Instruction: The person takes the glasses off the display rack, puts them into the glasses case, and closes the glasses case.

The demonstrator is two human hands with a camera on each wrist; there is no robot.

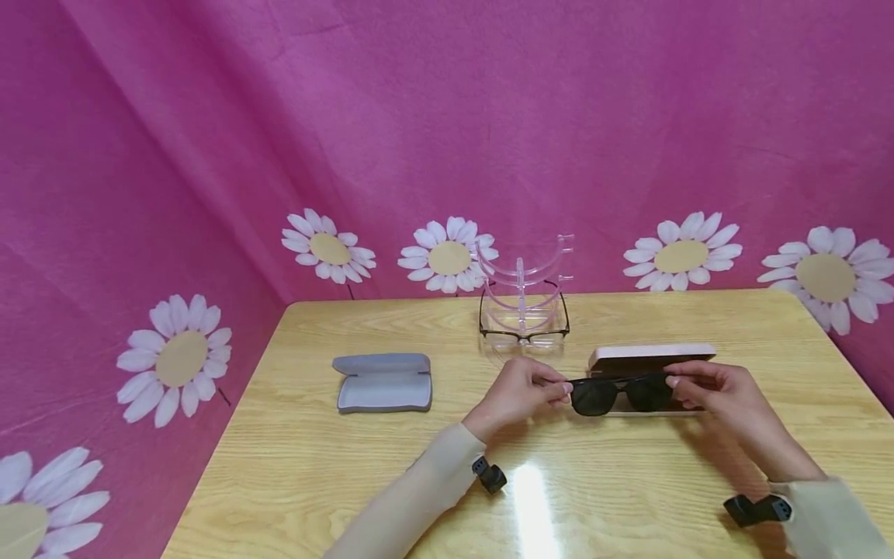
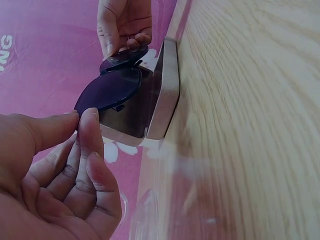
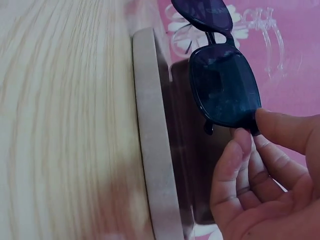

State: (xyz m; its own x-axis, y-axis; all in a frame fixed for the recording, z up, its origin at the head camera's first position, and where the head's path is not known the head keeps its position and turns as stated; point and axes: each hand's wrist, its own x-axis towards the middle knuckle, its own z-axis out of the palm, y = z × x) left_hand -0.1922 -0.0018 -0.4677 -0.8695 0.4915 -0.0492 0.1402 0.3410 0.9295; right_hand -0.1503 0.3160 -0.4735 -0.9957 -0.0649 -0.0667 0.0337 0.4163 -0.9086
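Note:
A pair of dark sunglasses (image 1: 594,397) is held up in front of and above an open glasses case (image 1: 653,351) with a pale outside and dark inside. My left hand (image 1: 519,392) pinches one end of the frame between thumb and fingers. At the other end, my right hand (image 1: 722,396) pinches the frame the same way. In the left wrist view the sunglasses (image 2: 112,90) are tilted, apart from the table, with the case (image 2: 170,90) behind them. The right wrist view shows a lens (image 3: 225,85) close to the right thumb.
A grey glasses case (image 1: 384,388) lies open on the wooden table (image 1: 293,466) at the left. Toward the back stands a clear display stand (image 1: 520,272) with dark-rimmed eyeglasses (image 1: 524,338) on it. A pink curtain (image 1: 447,116) with daisies hangs behind.

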